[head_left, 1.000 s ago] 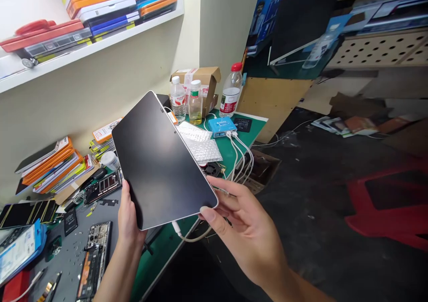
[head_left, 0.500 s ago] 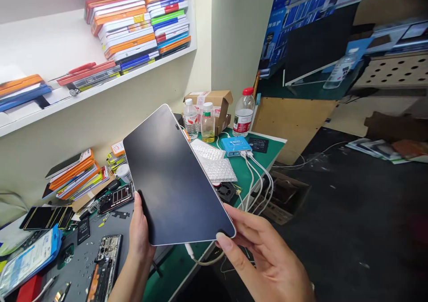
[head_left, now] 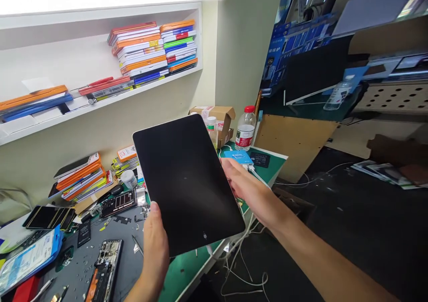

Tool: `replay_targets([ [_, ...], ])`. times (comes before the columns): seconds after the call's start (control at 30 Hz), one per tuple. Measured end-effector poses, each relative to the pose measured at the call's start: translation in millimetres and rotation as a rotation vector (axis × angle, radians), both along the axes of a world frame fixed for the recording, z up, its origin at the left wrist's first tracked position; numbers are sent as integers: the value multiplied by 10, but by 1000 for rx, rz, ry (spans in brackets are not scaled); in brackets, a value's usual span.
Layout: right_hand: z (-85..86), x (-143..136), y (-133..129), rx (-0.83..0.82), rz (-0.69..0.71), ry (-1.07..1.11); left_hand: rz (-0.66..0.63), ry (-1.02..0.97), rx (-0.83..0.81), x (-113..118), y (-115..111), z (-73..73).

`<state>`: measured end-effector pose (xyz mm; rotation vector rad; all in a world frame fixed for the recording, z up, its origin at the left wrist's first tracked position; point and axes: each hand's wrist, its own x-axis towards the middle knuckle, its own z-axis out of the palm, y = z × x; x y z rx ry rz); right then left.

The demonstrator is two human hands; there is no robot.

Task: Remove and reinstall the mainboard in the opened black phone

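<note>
A black-screened tablet [head_left: 187, 181] with a thin light rim is held up, tilted, above the bench edge. My left hand [head_left: 155, 237] grips its lower left edge, thumb on the front and the fingers hidden behind. My right hand [head_left: 239, 181] is closed at the right edge, its fingertips partly out of sight behind the tablet. The screen is dark apart from a small faint plug-like symbol near the bottom. A white cable [head_left: 210, 251] shows at the tablet's lower edge.
An opened phone [head_left: 106, 266] and small parts lie on the grey mat at left. A blue hub [head_left: 238, 156] with white cables, a red-capped bottle [head_left: 246, 130] and a cardboard box [head_left: 227, 115] stand behind. Stacked boxes fill the shelf [head_left: 100, 99] above.
My right hand has moved from the tablet's lower right corner up to its right edge. The tablet has turned to face me more, and a small symbol shows on its screen.
</note>
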<state>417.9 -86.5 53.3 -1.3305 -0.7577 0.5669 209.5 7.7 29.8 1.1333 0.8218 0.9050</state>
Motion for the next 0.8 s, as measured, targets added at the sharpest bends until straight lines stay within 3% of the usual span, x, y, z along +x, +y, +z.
replay_targets([
  [0.13,-9,149,188,69,-43,35,-119,-33,176,88,-239,97],
  [0.23,8,167,126,92,-122,58,-365,7,293,147,-281,214],
  [0.3,58,149,39,120,-180,54,-450,8,324,163,-247,275],
  [0.5,217,60,-110,198,-254,4,-473,5,317,178,-155,325],
  [0.8,223,182,-100,138,-312,-212,-402,-31,310,245,24,335],
])
